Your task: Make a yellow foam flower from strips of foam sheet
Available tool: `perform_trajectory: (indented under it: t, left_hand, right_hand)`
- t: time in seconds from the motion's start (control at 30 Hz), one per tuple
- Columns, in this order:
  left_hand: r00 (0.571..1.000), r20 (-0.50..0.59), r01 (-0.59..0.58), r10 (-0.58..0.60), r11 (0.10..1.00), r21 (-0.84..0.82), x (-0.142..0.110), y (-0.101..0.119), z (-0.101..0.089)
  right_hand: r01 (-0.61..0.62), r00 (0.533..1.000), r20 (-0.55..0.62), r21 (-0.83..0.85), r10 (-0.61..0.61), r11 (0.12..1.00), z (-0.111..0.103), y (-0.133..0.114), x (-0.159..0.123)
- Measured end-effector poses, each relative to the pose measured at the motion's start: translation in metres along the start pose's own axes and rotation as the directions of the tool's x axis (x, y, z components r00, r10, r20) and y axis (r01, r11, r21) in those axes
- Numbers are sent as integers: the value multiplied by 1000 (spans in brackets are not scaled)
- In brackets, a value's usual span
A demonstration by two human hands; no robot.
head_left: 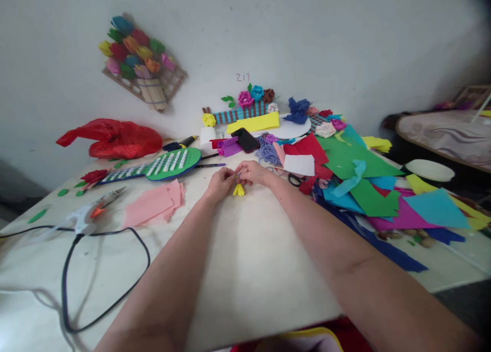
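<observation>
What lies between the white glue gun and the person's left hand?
A small stack of pink sheets lies on the table between the glue gun and the left hand, as the head view shows.

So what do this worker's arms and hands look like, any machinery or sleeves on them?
No machinery: they're a person's own. The left forearm and right forearm show no sleeves, and no markings or bracelets stand out. The left hand and right hand wear no gloves; they're too small and blurred to rule out rings.
</observation>
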State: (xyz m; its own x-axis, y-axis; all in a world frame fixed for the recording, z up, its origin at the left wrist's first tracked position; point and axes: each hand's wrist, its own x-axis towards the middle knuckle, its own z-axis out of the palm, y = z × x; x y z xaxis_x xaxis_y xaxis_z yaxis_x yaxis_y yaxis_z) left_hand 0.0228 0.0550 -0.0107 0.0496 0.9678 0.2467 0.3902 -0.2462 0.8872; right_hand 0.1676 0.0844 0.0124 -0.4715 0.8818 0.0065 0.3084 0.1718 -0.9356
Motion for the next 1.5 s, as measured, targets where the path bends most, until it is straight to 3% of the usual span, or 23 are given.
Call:
perform_trajectory:
  t: [0.4, 0.57, 0.7, 0.87, 1.03, 1.13, 1.23, 1.33, 1.5]
  left_hand:
    - [997, -62, 46, -43, 998, 42, 2, -3, 2]
    - [995, -48, 89, -93, 993, -76, 2, -3, -2]
    - [997, 32, 79, -75, 984, -157, 0, 1, -11]
    - [986, 152, 55, -64, 997, 63, -2, 9, -16]
    - [995, 69, -87, 71, 956, 279, 2, 14, -15]
    - [998, 64, -14, 2, 982, 188, 1, 16, -15]
    - [984, 151, 94, -90, 995, -21, -3, 17, -16]
    - [966, 243, 140, -93, 973, -183, -7, 17, -15]
    - [962, 245, 179, -124, 960, -215, -6, 15, -13]
  right_hand:
    - [15, 1000, -12, 42, -14, 999, 2, 2, 1]
    - [-17, 999, -42, 43, 19, 999, 5, 1, 2]
    - [-40, 998, -42, 57, 42, 998, 5, -1, 0]
    - [-36, 999, -31, 60, 37, 998, 4, -2, -1]
    - [-30, 999, -13, 55, 31, 998, 3, 1, 2]
    - [-26, 1000, 2, 57, 26, 998, 2, 2, 3]
    - [-12, 1000, 11, 60, 11, 998, 2, 4, 4]
    - [-5, 1000, 5, 46, 4, 999, 2, 5, 5]
    - [-7, 1000, 3, 41, 7, 999, 2, 5, 5]
